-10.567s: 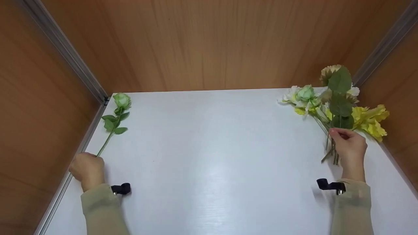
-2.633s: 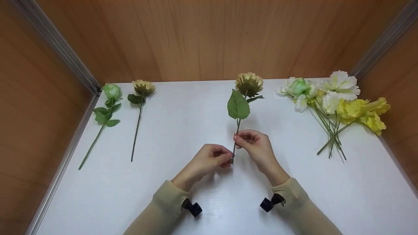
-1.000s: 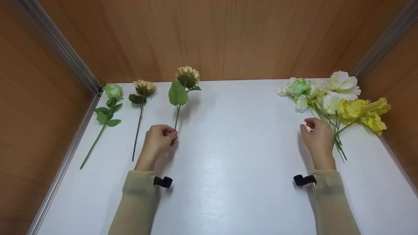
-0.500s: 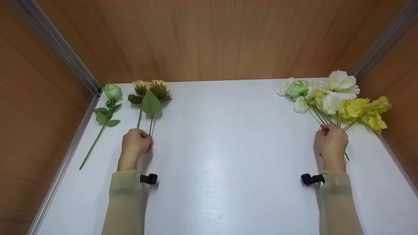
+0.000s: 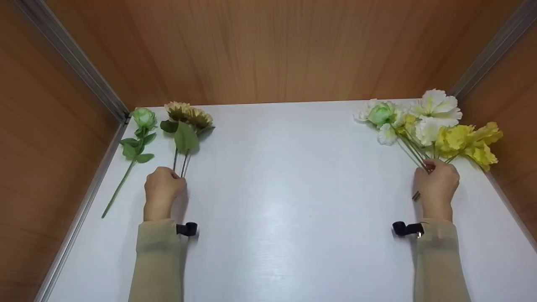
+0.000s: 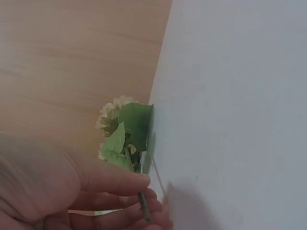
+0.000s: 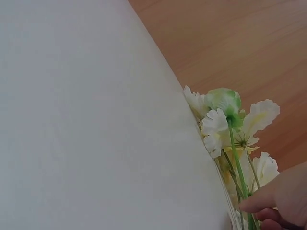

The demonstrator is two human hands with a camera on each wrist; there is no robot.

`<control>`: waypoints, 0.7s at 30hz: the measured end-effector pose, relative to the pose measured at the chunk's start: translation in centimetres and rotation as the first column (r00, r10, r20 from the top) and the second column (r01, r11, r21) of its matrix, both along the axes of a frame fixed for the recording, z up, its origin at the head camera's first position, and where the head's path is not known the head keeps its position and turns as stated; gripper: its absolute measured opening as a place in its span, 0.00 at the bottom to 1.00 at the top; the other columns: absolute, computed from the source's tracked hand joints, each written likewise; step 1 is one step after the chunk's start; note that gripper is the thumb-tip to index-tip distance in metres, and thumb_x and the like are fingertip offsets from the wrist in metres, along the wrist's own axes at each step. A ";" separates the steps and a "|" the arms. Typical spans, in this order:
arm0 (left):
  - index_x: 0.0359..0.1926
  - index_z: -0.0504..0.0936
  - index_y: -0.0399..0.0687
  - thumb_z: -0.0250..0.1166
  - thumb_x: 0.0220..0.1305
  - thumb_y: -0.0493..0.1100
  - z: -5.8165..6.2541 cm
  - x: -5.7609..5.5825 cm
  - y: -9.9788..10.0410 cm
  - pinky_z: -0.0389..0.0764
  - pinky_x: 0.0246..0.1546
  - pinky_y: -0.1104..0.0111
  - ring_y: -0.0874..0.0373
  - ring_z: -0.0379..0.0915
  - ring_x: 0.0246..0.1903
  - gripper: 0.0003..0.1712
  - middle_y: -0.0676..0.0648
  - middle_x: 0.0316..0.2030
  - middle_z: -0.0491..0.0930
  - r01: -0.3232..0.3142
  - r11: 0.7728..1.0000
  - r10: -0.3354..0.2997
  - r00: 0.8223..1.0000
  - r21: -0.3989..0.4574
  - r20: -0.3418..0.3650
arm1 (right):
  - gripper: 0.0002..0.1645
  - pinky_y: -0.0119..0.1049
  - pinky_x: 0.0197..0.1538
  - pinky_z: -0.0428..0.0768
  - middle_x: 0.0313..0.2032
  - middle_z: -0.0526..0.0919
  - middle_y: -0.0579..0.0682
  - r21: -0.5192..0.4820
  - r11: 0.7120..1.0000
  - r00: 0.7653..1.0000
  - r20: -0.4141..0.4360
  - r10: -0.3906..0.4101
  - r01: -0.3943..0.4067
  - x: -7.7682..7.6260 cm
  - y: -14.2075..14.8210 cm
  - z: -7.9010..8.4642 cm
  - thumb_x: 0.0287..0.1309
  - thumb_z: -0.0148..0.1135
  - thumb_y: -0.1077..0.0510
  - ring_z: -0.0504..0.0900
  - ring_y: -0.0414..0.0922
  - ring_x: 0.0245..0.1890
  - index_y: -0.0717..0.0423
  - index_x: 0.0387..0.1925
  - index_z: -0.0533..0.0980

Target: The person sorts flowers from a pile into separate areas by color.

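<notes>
In the head view my left hand point(image 5: 163, 191) is low over the table at the left, pinching the stem of a beige flower point(image 5: 199, 118) with a broad green leaf. Another beige flower point(image 5: 177, 110) lies right beside it, the two heads touching. The left wrist view shows the stem point(image 6: 144, 206) between thumb and fingers. On the right, my right hand point(image 5: 438, 186) has its curled fingers at the crossed stems of the bunch; thumb and fingers close round green stems point(image 7: 238, 165) in the right wrist view. How many stems it holds is hidden.
A green rose point(image 5: 144, 118) lies alone at the far left. The right bunch has a pale green flower point(image 5: 381, 114), white flowers point(image 5: 436, 108) and yellow flowers point(image 5: 470, 140). Wooden panels point(image 5: 268, 50) wall the white table point(image 5: 285, 201) at back and sides.
Earlier both hands held the second beige flower mid-table. My left hand has carried it left, down beside the first one; my right hand let go and moved right to the bunch's stems.
</notes>
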State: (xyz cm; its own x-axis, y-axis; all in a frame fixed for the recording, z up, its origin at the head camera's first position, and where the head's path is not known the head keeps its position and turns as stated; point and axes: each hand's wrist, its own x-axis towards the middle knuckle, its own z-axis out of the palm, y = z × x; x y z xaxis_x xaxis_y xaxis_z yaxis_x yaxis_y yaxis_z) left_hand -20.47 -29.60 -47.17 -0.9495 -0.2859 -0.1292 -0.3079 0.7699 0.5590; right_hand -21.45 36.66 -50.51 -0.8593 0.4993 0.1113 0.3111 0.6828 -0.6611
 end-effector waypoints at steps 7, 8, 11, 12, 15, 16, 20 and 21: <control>0.29 0.87 0.32 0.65 0.59 0.34 -0.3 0.0 -0.2 0.81 0.33 0.50 0.37 0.81 0.34 0.08 0.32 0.32 0.88 0.000 1.000 0.000 1.000 -0.025 -0.017 | 0.20 0.62 0.71 0.66 0.54 0.80 0.71 0.012 0.999 0.999 -0.013 -0.037 0.037 0.2 0.4 0.0 0.72 0.61 0.64 0.73 0.69 0.62 0.68 0.61 0.84; 0.29 0.86 0.32 0.65 0.59 0.35 -0.4 0.0 -0.2 0.80 0.32 0.52 0.38 0.81 0.33 0.08 0.32 0.31 0.87 -0.002 1.000 0.002 1.000 -0.027 -0.020 | 0.20 0.63 0.71 0.66 0.54 0.80 0.71 0.011 0.999 0.999 -0.010 -0.036 0.036 0.1 0.4 0.0 0.72 0.61 0.64 0.73 0.69 0.62 0.67 0.60 0.85; 0.25 0.85 0.34 0.68 0.59 0.35 -0.5 0.1 -0.3 0.77 0.29 0.56 0.40 0.79 0.30 0.08 0.36 0.27 0.86 -0.021 0.999 0.020 0.999 -0.027 -0.031 | 0.20 0.63 0.72 0.66 0.53 0.80 0.71 0.010 0.999 0.999 -0.014 -0.035 0.035 0.0 0.3 -0.1 0.73 0.61 0.63 0.73 0.70 0.62 0.66 0.60 0.85; 0.24 0.84 0.35 0.69 0.59 0.35 -0.5 0.1 -0.3 0.76 0.29 0.56 0.41 0.78 0.29 0.09 0.36 0.25 0.86 -0.031 0.999 0.030 0.999 -0.026 -0.038 | 0.20 0.64 0.72 0.66 0.53 0.80 0.71 0.014 0.999 0.999 -0.016 -0.034 0.034 0.0 0.3 -0.1 0.73 0.61 0.63 0.72 0.70 0.62 0.67 0.61 0.85; 0.24 0.81 0.35 0.71 0.58 0.37 -0.6 0.0 -0.4 0.76 0.30 0.54 0.41 0.75 0.30 0.10 0.38 0.24 0.82 -0.065 0.997 0.062 0.995 -0.034 -0.081 | 0.20 0.63 0.72 0.66 0.51 0.81 0.70 0.024 0.999 0.999 -0.035 -0.036 0.036 0.1 0.2 -0.2 0.73 0.61 0.64 0.73 0.70 0.61 0.67 0.61 0.85; 0.23 0.80 0.35 0.71 0.57 0.37 -0.6 0.0 -0.4 0.76 0.31 0.52 0.41 0.74 0.30 0.11 0.38 0.24 0.81 -0.076 0.996 0.072 0.993 -0.037 -0.097 | 0.20 0.63 0.72 0.66 0.51 0.81 0.70 0.026 0.999 0.999 -0.037 -0.034 0.035 0.2 0.3 -0.3 0.73 0.60 0.64 0.73 0.70 0.61 0.67 0.61 0.85; 0.22 0.75 0.36 0.73 0.58 0.39 -0.8 -0.1 -0.4 0.74 0.33 0.49 0.42 0.70 0.32 0.16 0.40 0.22 0.74 -0.097 0.993 0.087 0.987 -0.069 -0.134 | 0.20 0.64 0.71 0.67 0.53 0.81 0.72 0.027 0.999 0.999 -0.032 -0.027 0.028 0.3 0.4 -0.4 0.73 0.60 0.64 0.74 0.71 0.62 0.67 0.60 0.85; 0.21 0.74 0.37 0.73 0.58 0.39 -0.9 -0.1 -0.4 0.74 0.32 0.50 0.42 0.69 0.31 0.17 0.41 0.21 0.73 -0.095 0.993 0.086 0.988 -0.071 -0.125 | 0.20 0.63 0.70 0.69 0.53 0.82 0.72 0.025 0.999 0.999 -0.027 -0.027 0.027 0.3 0.5 -0.5 0.73 0.60 0.63 0.75 0.71 0.62 0.66 0.60 0.85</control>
